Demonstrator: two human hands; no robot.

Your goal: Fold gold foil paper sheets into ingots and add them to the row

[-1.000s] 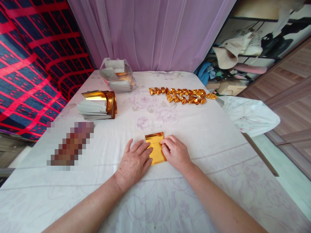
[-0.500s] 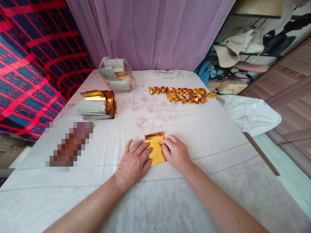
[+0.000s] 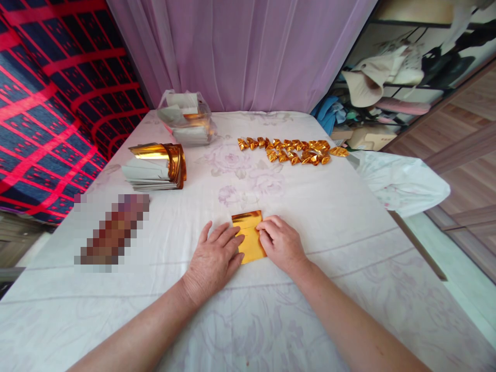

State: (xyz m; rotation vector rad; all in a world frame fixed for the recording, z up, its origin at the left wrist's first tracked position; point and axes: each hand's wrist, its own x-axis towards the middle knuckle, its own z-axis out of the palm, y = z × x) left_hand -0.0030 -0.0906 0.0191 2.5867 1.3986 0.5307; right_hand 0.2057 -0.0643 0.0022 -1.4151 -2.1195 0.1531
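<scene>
A folded piece of gold foil paper (image 3: 250, 240) lies flat on the tablecloth in front of me, its top edge darker and shinier. My left hand (image 3: 213, 253) rests spread over its left side, fingertips on the foil. At the right edge, my right hand (image 3: 282, 243) has its fingers curled and pinched on the paper; the thumb tip is partly hidden. Further back to the right sit rows of small folded gold foil pieces (image 3: 298, 152). A bent stack of gold and white paper sheets (image 3: 155, 173) stands on the left.
Behind the stack is a clear plastic bag (image 3: 186, 124) holding more sheets. A blurred-out item (image 3: 112, 232) lies at left. Past the table's right edge are a white plastic bag (image 3: 406, 183) and shelves with a pale cap (image 3: 366, 82). A purple curtain (image 3: 248, 57) hangs behind.
Both hands keep nearly the same position on the foil paper. The whole view has shifted very slightly, and the foil's surface looks a little smoother.
</scene>
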